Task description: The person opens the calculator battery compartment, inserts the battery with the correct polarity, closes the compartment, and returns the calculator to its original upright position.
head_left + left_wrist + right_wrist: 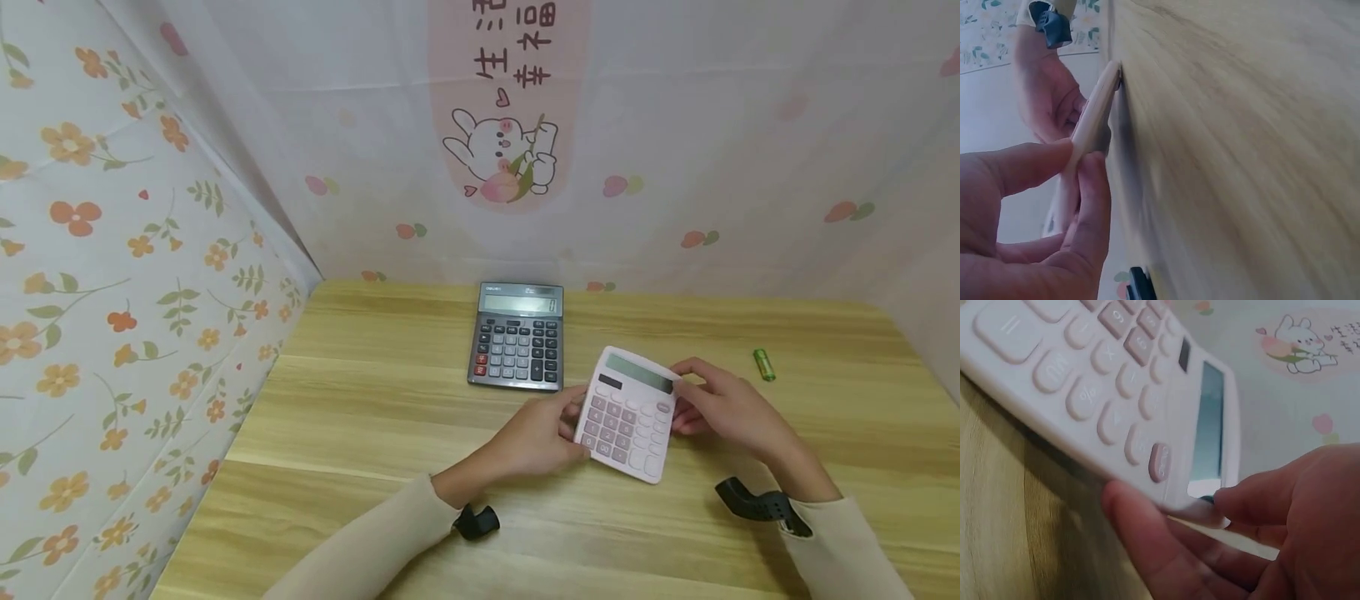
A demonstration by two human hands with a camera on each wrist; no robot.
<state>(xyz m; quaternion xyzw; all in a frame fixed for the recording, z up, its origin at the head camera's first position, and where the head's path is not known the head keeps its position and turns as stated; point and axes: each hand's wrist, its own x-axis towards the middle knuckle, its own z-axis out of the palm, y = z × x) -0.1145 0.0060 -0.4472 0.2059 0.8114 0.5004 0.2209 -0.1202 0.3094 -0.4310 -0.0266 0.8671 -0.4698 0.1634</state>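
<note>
A pale pink calculator (pixel 628 417) is held tilted just over the wooden table, keys and blank display facing up. My left hand (pixel 542 433) pinches its lower left edge; the left wrist view shows the calculator (pixel 1088 119) edge-on, between the thumb and fingers of that hand (pixel 1041 206). At the upper right corner, beside the display (pixel 1209 425), my right hand (pixel 723 408) grips it with the thumb on top and fingers at the side and below. Most of the calculator's underside is hidden.
Behind the pink calculator, to the left, a dark grey calculator (pixel 517 337) lies flat, its display showing 0. A small green battery (pixel 763 364) lies on the table (pixel 337 433) at the right. Printed cloths (pixel 360 150) hang along the back and left.
</note>
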